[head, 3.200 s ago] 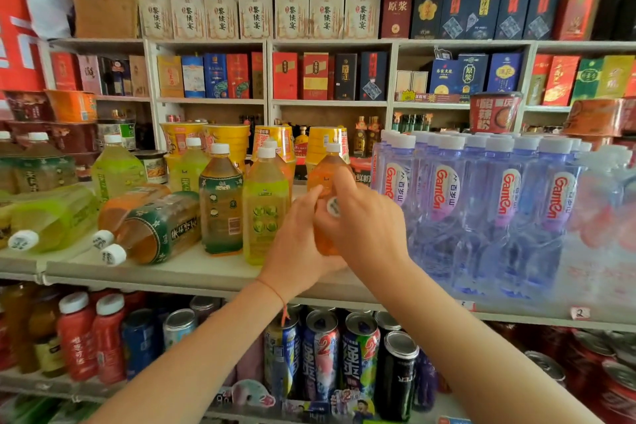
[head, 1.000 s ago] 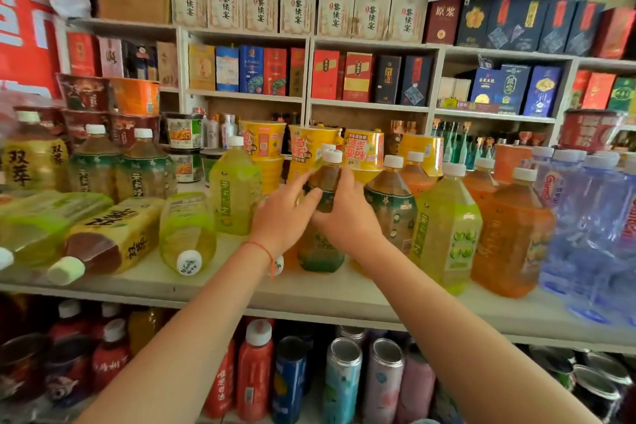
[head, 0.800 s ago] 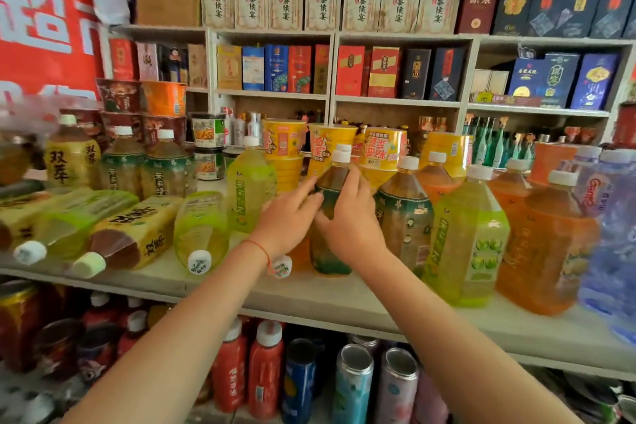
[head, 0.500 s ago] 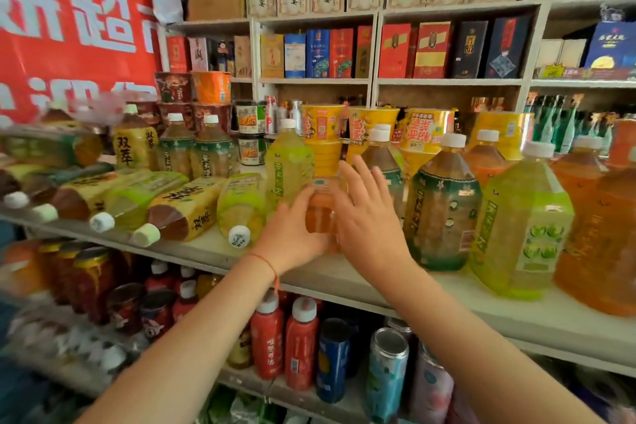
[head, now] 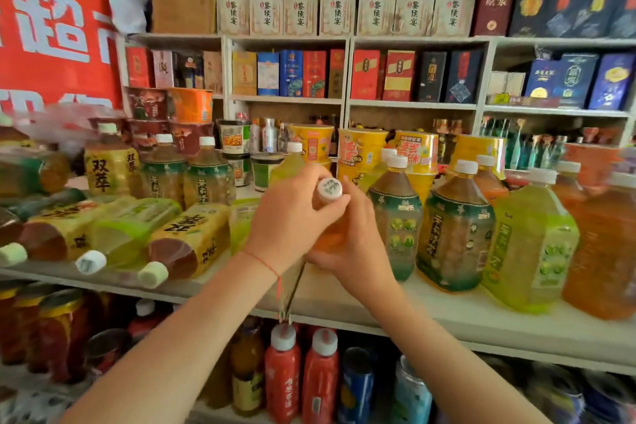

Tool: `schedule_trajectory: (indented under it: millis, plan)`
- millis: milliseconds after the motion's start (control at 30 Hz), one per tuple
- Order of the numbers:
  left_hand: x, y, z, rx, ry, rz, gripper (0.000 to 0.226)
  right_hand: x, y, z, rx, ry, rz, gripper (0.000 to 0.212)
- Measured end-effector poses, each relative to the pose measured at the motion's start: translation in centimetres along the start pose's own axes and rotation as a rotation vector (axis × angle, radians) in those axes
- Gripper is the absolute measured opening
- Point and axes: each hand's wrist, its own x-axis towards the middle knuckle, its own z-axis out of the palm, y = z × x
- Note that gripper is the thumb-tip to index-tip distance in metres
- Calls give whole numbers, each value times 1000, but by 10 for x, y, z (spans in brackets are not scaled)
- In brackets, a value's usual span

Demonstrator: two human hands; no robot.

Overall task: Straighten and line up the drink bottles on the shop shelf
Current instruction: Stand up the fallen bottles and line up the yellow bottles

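Note:
An orange drink bottle with a white cap is tilted toward me over the shop shelf. My left hand grips its neck just below the cap, and my right hand holds its lower body from the right. To the right stand upright bottles: a green-labelled tea bottle, another tea bottle, a light green bottle and an orange one. To the left several bottles lie on their sides with caps toward me, among them a yellow-labelled tea bottle.
Upright tea bottles stand behind the lying ones. Yellow noodle cups line the back of the shelf. Red bottles and cans fill the lower shelf. Boxed goods fill the wall shelves above, and a red banner hangs at the left.
The orange bottle lay on the shelf between my hands; now both hands hold it, raised with its cap tipped toward me.

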Motion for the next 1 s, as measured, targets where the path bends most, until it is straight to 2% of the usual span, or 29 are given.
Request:
schedule_trajectory:
  millis: [100, 233, 367, 467, 567, 633, 700, 800, 867, 933, 1000]
  plan:
    - [25, -7, -9, -75, 2, -38, 23, 16, -23, 12, 61, 137, 76, 96]
    - [35, -35, -19, -218, -35, -158, 33, 36, -28, 23, 46, 127, 195, 88]
    - [5, -82, -32, -81, -314, -130, 45, 49, -22, 32, -21, 162, 292, 95]
    - [-22, -111, -36, 33, -569, -88, 74, 57, -15, 35, -77, 194, 345, 95]
    - [-37, -128, -34, 124, -682, 20, 96, 59, -11, 39, -148, 202, 386, 96]
    - [-41, -133, -35, 170, -672, 62, 100, 55, -17, 46, -252, 227, 344, 94]
    - [-45, -138, -34, 204, -632, 98, 92, 43, -28, 53, -352, 329, 192, 81]
    - [-51, -143, -30, 229, -510, 246, 74, 22, -44, 60, -197, 428, 11, 48]
    - [-54, -145, -22, 293, -412, 402, 65, 11, -50, 63, -83, 420, -2, 32]
    - [-55, -148, -11, 303, -351, 508, 58, 4, -53, 68, -36, 393, 27, 33]
    - [-53, -146, -7, 224, -304, 469, 54, -3, -54, 73, -11, 384, 55, 38]
